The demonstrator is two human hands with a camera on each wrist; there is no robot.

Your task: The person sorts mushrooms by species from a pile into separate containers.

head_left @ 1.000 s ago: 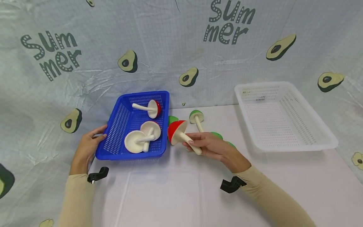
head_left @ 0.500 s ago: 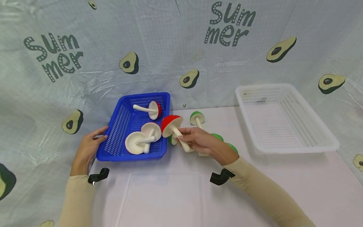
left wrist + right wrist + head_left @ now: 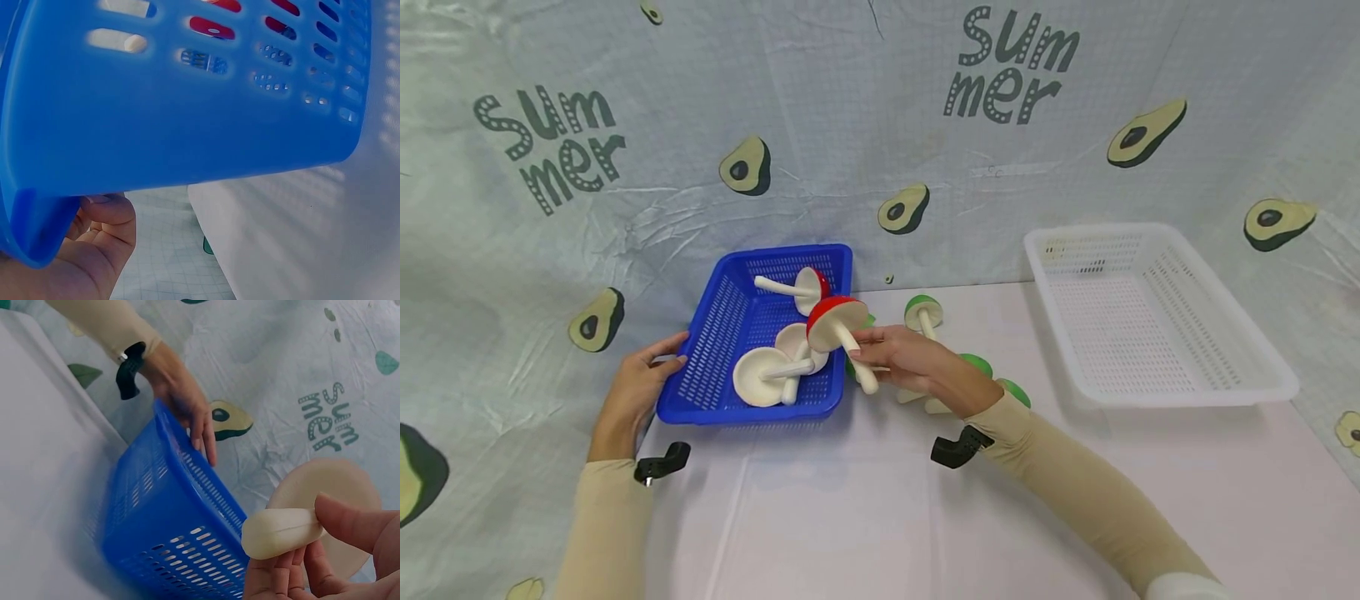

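Now carrying the red-capped mushroom (image 3: 837, 327) further left than a second ago, over the near right rim of the blue basket (image 3: 711, 329). Left hand (image 3: 638, 385) gripping that basket's left edge, thumb curled over the rim; inside, one red-capped and two white mushrooms lying. Right hand (image 3: 901, 360) pinching the stem, long axis tilted, cap pointing up-left. Further right, white basket (image 3: 1217, 379) sitting bare.

You're at a staged recording setup, not a lived-in room: an avocado-print "Summer" cloth (image 3: 880, 125) hangs as a backdrop behind a white-covered counter (image 3: 865, 517), which holds only plastic baskets (image 3: 1150, 308) and toy mushrooms (image 3: 925, 312).
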